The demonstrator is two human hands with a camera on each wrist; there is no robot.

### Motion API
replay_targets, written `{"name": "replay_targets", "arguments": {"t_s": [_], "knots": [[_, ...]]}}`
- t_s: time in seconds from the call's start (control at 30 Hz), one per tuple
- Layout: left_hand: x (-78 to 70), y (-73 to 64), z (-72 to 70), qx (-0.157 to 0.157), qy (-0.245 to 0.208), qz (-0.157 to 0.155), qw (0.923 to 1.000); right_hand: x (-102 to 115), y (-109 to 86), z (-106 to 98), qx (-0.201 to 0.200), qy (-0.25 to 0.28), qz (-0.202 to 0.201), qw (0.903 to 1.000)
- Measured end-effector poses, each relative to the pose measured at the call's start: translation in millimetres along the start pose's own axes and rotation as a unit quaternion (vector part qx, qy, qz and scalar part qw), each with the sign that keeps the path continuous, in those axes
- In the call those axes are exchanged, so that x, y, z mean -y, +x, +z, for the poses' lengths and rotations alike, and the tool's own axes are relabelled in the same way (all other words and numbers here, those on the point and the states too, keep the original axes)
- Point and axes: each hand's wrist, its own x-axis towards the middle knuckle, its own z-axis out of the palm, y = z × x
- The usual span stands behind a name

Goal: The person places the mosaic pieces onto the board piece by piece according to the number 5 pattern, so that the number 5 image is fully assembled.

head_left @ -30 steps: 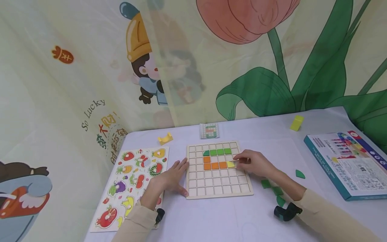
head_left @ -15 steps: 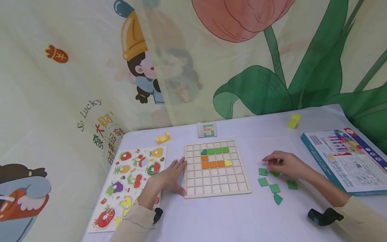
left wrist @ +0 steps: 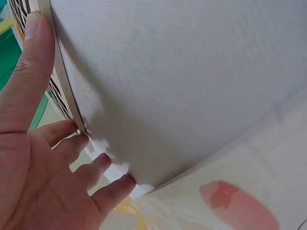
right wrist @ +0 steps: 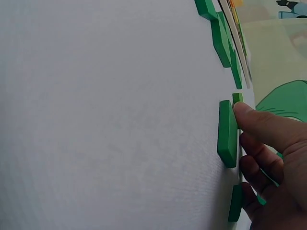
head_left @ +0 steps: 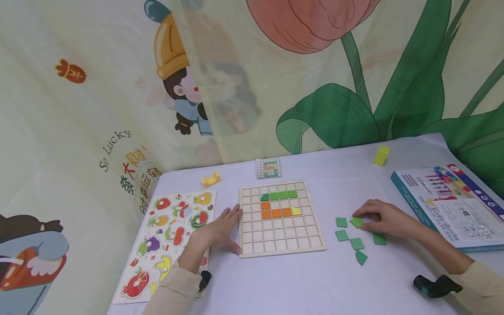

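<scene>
A square wooden grid board (head_left: 283, 240) lies mid-table. Set in its cells are a row of green tiles (head_left: 284, 195), a dark green curved one at the row's left end, several orange tiles (head_left: 276, 213) and a yellow tile (head_left: 296, 211). My left hand (head_left: 217, 232) rests along the board's left edge, its thumb and fingertips touching the rim. Right of the board, my right hand (head_left: 379, 218) pinches a light green square tile (head_left: 357, 222) between thumb and fingers, low at the table. Around it lie several darker green tiles (head_left: 342, 235), one of them curved (head_left: 361, 257).
A fruit puzzle board (head_left: 130, 262) lies under the left forearm. A small pattern card (head_left: 268, 168) is behind the grid board, and a yellow arch block (head_left: 211, 179) to its left. On the right are a yellow block (head_left: 381, 155) and a flat box (head_left: 445, 210).
My right hand has left the yellow tile on the grid board, moved right to the loose tiles and taken hold of a light green one. The left hand has stayed at the board's edge.
</scene>
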Motion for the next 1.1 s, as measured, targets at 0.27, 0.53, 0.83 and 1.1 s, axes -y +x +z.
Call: {"name": "replay_targets", "arguments": {"t_s": [0.27,0.53,0.83,1.1], "knots": [[1.6,0.0,0.6,0.0,0.004,-0.002,1.0,1,1.0,1,-0.003,0.005,0.005,1.0],[1.3,0.5,0.7,-0.001,0.005,-0.002,1.0,1,0.4,4,-0.016,-0.005,0.005,0.9998],[0.5,-1.0,0.2,-0.007,0.002,-0.002,1.0,4,1.5,5,-0.025,-0.004,0.014,0.9996],[0.6,-0.7,0.9,-0.01,-0.002,0.001,1.0,12,8.7,8,-0.034,-0.011,0.017,0.9992]]}}
